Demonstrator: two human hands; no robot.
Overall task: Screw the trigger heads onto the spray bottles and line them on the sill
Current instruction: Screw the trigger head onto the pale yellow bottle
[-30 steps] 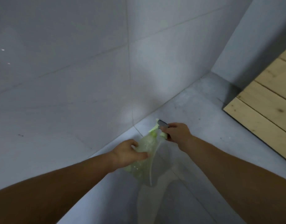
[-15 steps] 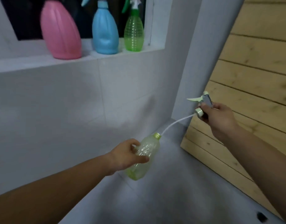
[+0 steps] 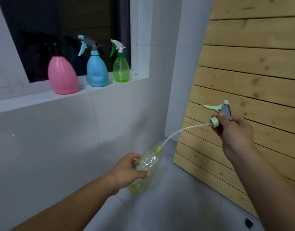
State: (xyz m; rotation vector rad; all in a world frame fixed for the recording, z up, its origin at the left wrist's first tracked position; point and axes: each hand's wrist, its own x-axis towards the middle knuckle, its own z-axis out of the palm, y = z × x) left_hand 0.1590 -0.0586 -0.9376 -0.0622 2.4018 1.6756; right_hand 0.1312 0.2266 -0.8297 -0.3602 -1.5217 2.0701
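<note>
My left hand (image 3: 126, 171) grips a clear yellow-green spray bottle (image 3: 146, 170), tilted with its open neck pointing up and right. My right hand (image 3: 233, 132) holds a pale green and grey trigger head (image 3: 222, 110) up to the right, apart from the bottle. Its white dip tube (image 3: 180, 131) curves down to the bottle's neck, its end at the mouth. On the white sill (image 3: 43, 99) stand a pink bottle (image 3: 62, 75) whose top is lost against the dark window, a blue bottle (image 3: 96, 70) with a trigger head, and a green bottle (image 3: 121, 67) with a trigger head.
A slatted wooden panel (image 3: 253, 80) leans against the wall on the right, close behind my right hand. White tiled wall (image 3: 68, 139) runs under the sill. A small dark object (image 3: 248, 223) lies on the grey floor at the lower right.
One second ago the trigger head sat at the bottle's neck. My right hand has drawn it up and to the right, pulling the tube almost out. My view has lifted to show the sill.
</note>
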